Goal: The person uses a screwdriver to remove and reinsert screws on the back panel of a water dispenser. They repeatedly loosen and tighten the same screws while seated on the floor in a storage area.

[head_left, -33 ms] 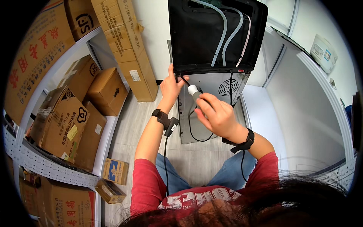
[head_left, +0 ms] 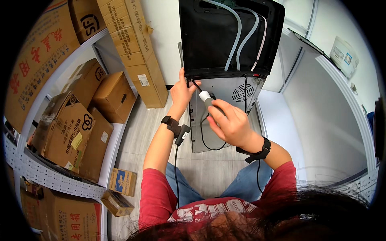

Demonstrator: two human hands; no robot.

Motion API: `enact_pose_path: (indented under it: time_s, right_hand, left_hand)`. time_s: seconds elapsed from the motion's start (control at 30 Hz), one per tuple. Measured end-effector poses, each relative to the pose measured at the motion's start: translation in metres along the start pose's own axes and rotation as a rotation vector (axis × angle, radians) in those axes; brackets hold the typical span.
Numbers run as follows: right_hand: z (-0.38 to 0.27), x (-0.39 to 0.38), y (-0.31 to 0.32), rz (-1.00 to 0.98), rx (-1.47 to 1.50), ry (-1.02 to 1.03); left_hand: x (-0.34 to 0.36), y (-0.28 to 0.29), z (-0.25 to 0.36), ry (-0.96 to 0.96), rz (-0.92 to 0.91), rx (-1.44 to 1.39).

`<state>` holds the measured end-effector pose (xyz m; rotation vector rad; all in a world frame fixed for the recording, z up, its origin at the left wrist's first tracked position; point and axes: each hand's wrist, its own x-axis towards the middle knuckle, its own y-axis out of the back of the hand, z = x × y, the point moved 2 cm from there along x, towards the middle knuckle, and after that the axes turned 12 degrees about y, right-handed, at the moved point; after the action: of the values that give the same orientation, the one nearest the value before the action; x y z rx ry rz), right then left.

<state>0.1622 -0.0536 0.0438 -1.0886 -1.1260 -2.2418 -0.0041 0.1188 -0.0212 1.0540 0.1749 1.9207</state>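
Screwdriver (head_left: 206,98) at twelve o'clock ahead, gripped in your right hand (head_left: 234,123).
Your right fingers clamp it; its long axis slants, tip toward ten-thirty, near the black panel's (head_left: 205,48) lower corner, where your left hand (head_left: 181,93) has index and thumb apart.

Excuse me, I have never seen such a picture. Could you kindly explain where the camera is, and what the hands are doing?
There is no robot here. A wide fisheye camera on the person's head looks down, so straight edges bend near the rim. Both bare hands are the wearer's; black straps circle the wrists. The right hand holds a grey-and-white-handled tool, apparently a screwdriver. The left hand is at the lower left corner of a black panel; whether it grips anything is unclear. Below the panel stands a grey cabinet with a round vent. Cardboard boxes sit on shelving at left.
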Motion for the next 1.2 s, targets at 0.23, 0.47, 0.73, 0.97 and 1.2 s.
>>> enact_pose_path:
  time_s: [0.23,0.47,0.73,0.97,1.2]
  right_hand:
    - [-0.001,0.004,0.003,0.001,-0.019,0.034]
    - [-0.005,0.001,0.005,-0.049,0.069,-0.108]
    - [0.001,-0.003,-0.001,0.143,0.003,-0.017]
    - [0.004,0.001,0.002,0.076,-0.084,0.041]
    - [0.000,0.002,-0.003,0.105,-0.032,-0.080]
  left_hand:
    - [0.000,-0.003,-0.004,-0.010,0.015,0.006]
    - [0.000,-0.003,-0.003,-0.012,0.011,0.008]
    - [-0.001,0.000,-0.002,0.001,-0.001,0.004]
    - [-0.001,0.001,-0.004,0.017,-0.011,-0.052]
    - [-0.002,0.000,-0.001,0.016,-0.006,-0.025]
